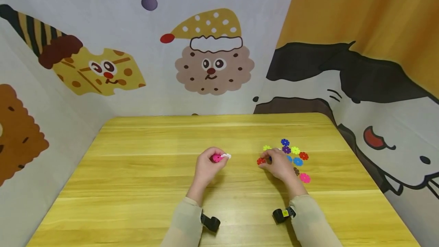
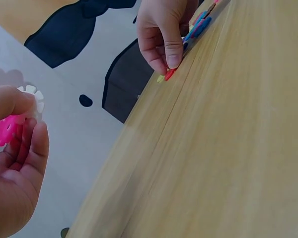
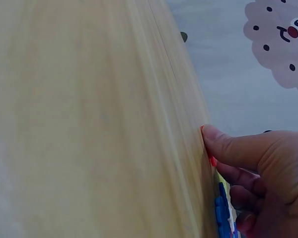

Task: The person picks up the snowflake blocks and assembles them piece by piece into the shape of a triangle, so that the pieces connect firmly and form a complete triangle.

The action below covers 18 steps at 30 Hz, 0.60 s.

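My left hand (image 1: pixel 206 166) pinches a pink flower-shaped snowflake disc (image 1: pixel 217 158) with a white snowflake disc (image 1: pixel 226 156) attached to it, raised off the tabletop. Both discs appear between thumb and fingers in the left wrist view, the white disc (image 2: pixel 38 101) above the pink disc (image 2: pixel 7 130). My right hand (image 1: pixel 281 166) is low over the table at the left side of a group of discs. Its thumb and forefinger pinch a red snowflake disc (image 3: pixel 211 157) at the table surface. A dark blue disc (image 3: pixel 221 210) lies beneath its other fingers, partly covered.
Around the right hand lie several loose discs, among them a blue one (image 1: pixel 285 142), a purple one (image 1: pixel 286 149), a second red one (image 1: pixel 303 156), a light blue one (image 1: pixel 298 161) and a pink one (image 1: pixel 305 178). The wooden table (image 1: pixel 137 186) meets a cartoon-print curtain (image 1: pixel 154 98) behind.
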Available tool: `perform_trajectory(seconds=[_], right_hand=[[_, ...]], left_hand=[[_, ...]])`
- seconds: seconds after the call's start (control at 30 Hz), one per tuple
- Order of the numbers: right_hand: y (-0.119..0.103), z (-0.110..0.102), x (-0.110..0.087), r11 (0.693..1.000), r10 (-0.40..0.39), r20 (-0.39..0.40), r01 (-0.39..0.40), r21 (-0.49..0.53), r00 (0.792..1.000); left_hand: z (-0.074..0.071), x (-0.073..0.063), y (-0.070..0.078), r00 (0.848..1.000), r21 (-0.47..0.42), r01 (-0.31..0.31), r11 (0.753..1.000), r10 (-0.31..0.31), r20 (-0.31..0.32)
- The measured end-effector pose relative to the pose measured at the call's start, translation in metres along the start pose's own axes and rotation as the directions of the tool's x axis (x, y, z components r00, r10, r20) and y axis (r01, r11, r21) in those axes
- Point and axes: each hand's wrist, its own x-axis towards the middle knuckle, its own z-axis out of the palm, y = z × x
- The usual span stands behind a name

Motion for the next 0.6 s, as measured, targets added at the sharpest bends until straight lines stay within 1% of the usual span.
perform_trajectory(seconds=[0.27,0.37,0.43,0.5,0.6], right_hand=[[-0.003,0.001,0.001,0.997,0.028,0.013,-0.029,0.074,1.0],[-0.004,0.001,0.001,0.996,0.037,0.011,-0.038,0.078,0.999],[-0.003,0.002,0.001,0.997,0.028,-0.002,-0.028,0.07,1.0],[-0.004,0.004,0.0,0.998,0.015,-0.015,-0.014,0.064,1.0],[-0.005,0.007,0.0,0.997,0.008,-0.034,-0.005,0.083,0.999]], left_hand=[[-0.002,0.0,0.0,1.0,-0.004,-0.005,1.0,0.005,0.004],[-0.002,0.0,0.0,1.0,-0.001,0.002,1.0,-0.002,0.015],[-0.002,0.0,0.0,1.0,0.002,0.002,1.0,-0.002,0.019],[-0.001,0.003,-0.008,1.0,0.01,0.007,1.0,-0.007,0.021],[0.002,0.007,-0.024,1.0,0.007,0.003,1.0,-0.003,0.02]])
